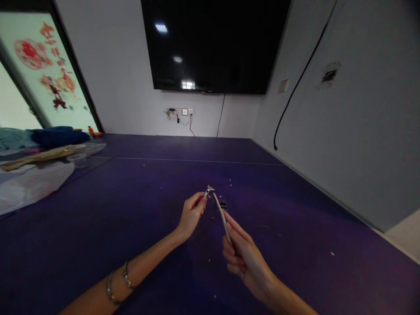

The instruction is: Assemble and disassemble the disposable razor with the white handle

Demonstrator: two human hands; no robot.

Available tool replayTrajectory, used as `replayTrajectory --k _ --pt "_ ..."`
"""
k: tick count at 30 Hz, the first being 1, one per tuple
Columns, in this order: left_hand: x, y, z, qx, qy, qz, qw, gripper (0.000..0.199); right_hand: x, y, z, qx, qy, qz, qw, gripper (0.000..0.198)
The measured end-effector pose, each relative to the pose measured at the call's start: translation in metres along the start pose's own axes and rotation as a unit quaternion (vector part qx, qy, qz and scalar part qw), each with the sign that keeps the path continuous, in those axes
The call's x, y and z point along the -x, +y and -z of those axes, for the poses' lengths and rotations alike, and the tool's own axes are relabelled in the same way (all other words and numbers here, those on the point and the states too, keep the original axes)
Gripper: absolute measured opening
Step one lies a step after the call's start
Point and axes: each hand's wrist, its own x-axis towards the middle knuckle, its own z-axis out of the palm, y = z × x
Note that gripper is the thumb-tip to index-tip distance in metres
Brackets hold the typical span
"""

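Note:
My left hand is closed, pinching a small silver razor-like piece with a T-shaped head between thumb and fingers. In the fist of my right hand is a thin pale stick, slanting up and to the left. Its tip comes close to the head of the silver piece; whether they touch I cannot tell. Just behind the stick, on the purple surface, lies a small dark object, partly hidden and too small to name.
Small white specks are scattered over the purple surface. Plastic sheeting, a long tan piece and blue cloth lie at the left. Ahead hangs a television above wall sockets. A black cable dangles along the right wall.

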Motion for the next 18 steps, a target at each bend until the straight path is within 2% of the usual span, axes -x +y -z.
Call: replayTrajectory --k 7,14,18 --pt "0.007 0.001 -0.004 0.002 -0.023 -0.005 1.0 0.032 -0.003 -0.011 -0.006 -0.038 0.021 0.036 0.998 0.06" --pt "0.008 0.004 -0.004 0.021 0.005 0.005 1.0 0.027 0.005 0.01 -0.005 -0.076 0.038 0.016 0.996 0.053" --pt "0.013 0.001 -0.01 0.027 -0.011 0.007 1.0 0.022 -0.004 -0.008 -0.002 -0.101 0.03 0.033 0.994 0.047"
